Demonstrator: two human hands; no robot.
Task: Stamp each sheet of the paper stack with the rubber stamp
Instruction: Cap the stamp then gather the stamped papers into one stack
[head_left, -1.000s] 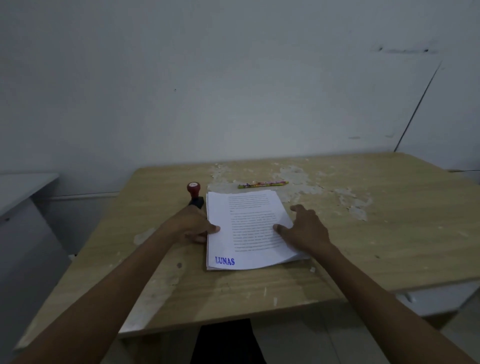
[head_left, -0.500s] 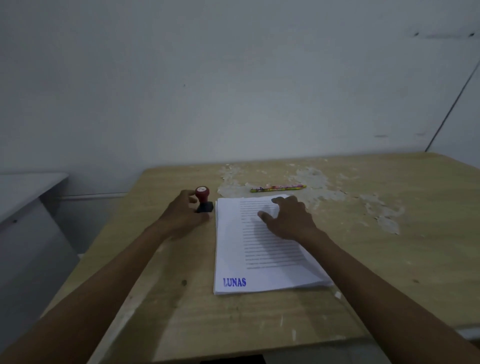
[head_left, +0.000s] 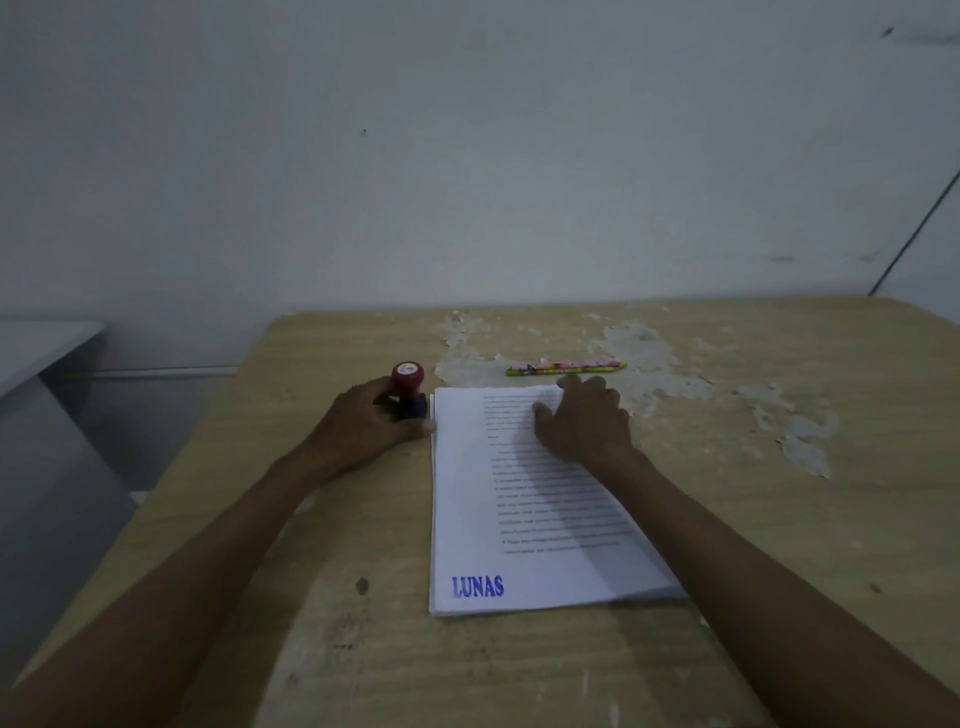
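Observation:
A stack of white printed sheets (head_left: 467, 499) lies on the wooden table (head_left: 779, 519), and the top sheet bears a blue LUNAS stamp mark (head_left: 478, 587) near its lower left corner. A rubber stamp (head_left: 408, 387) with a red knob and black base stands upright just left of the stack's top corner. My left hand (head_left: 363, 426) curls round the stamp from the left, thumb tip at the stack's edge. My right hand (head_left: 587, 421) lies flat on the upper right part of the top sheet, fingers spread.
A colourful pencil (head_left: 566, 368) lies beyond the stack near the wall. The table's veneer is peeled in pale patches (head_left: 649, 353) at the back. A grey shelf (head_left: 36, 348) stands to the left of the table.
My left hand left the stack's edge and took hold of the stamp. My right hand slid up the top sheet toward its far right corner. The camera moved closer.

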